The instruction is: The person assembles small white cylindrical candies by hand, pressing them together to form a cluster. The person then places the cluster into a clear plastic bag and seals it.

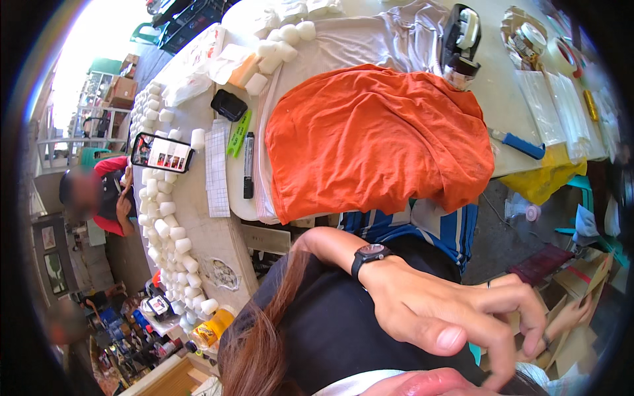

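My left hand [429,303], with a black watch [372,253] on its wrist, reaches across my body toward the right. Its fingers are spread and loosely bent, with nothing in them. Farther right, partly behind it, is my right hand [569,318], small in view beside the flaps of a cardboard box [578,346]. Whether its fingers hold anything I cannot make out. An orange cloth [376,142], wrinkled like a garment, lies over the near part of the table [241,264], apart from both hands. Under its front edge shows blue-and-white striped fabric [446,231].
Many small white cylinders [162,228] line the table's left side. Around the cloth lie a phone [162,153], a black marker [248,165], a tape dispenser [460,39] and a blue-handled tool [524,146]. Clear plastic bags [555,109] are at right. Another person [105,191] stands left.
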The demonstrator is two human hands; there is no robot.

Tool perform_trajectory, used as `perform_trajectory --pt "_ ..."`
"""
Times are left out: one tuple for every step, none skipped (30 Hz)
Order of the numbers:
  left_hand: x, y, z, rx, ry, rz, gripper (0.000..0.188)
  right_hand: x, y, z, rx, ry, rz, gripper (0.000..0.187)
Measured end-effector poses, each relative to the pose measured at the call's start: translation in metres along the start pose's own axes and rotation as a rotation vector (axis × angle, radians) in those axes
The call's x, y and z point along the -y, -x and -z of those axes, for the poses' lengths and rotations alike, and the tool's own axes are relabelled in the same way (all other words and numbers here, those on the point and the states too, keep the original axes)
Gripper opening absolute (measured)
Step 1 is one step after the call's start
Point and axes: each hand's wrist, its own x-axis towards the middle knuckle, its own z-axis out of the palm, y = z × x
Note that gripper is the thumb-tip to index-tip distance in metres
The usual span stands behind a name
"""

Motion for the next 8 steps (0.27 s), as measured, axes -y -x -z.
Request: perform_trajectory --pt "0.005 0.002 0.000 0.044 -0.067 0.024 0.080 0.036 -0.017 0.008 -0.023 -0.105 0.071 0.044" --pt "0.009 0.005 -0.001 0.089 -0.135 0.044 0.083 0.073 -0.038 0.015 -0.035 -0.230 0.162 0.044" --pt "0.006 0.011 0.001 0.113 -0.059 0.147 0.081 0.110 -0.054 0.022 -0.029 -0.353 0.250 0.043" --pt "0.004 0.016 0.002 0.157 -0.005 0.235 0.080 0.145 -0.066 0.030 -0.013 -0.496 0.339 0.043" --pt "0.001 0.020 0.004 0.166 -0.028 0.288 0.084 0.175 -0.074 0.043 0.041 -0.695 0.370 0.041" --pt "-0.001 0.025 0.008 0.185 -0.110 0.304 0.085 0.203 -0.081 0.049 -0.001 -0.942 0.500 0.049" --pt "-0.006 0.031 0.011 0.161 -0.165 0.388 0.085 0.226 -0.086 0.054 -0.039 -1.174 0.641 0.058" --pt "-0.010 0.039 0.012 0.131 -0.235 0.457 0.086 0.241 -0.091 0.068 -0.008 -1.238 0.629 0.058"
